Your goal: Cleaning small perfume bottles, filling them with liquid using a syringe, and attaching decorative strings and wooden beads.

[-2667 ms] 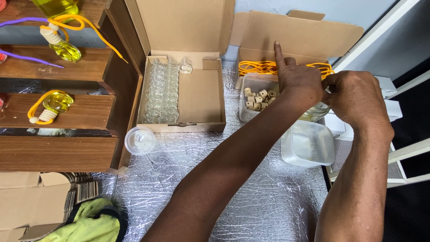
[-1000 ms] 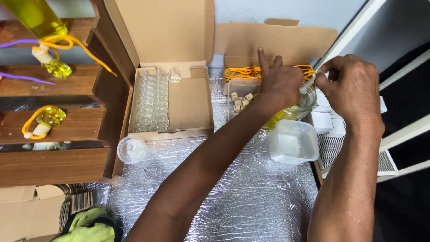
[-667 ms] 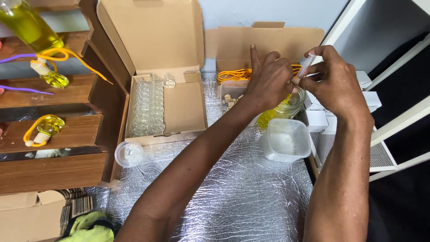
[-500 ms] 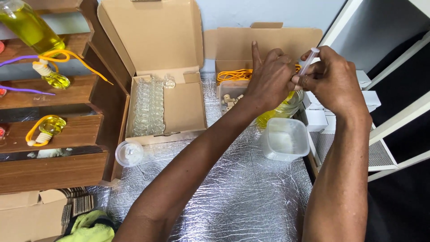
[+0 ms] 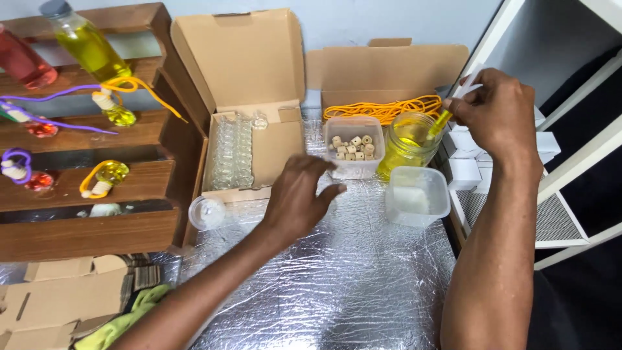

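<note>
While our right hand (image 5: pixel 499 113) pinches syringe (image 5: pixel 447 113) dipped in jar of yellow liquid (image 5: pixel 408 139), far right, left hand (image 5: pixel 298 201) hovers released, empty, near tub of wooden beads (image 5: pixel 353 146). Glass vials (image 5: pixel 233 152) in box look unfilled; filling mostly left.

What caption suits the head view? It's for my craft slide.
Right hand holds a syringe over a jar of yellow liquid; left hand hovers above the foil mat.
</note>
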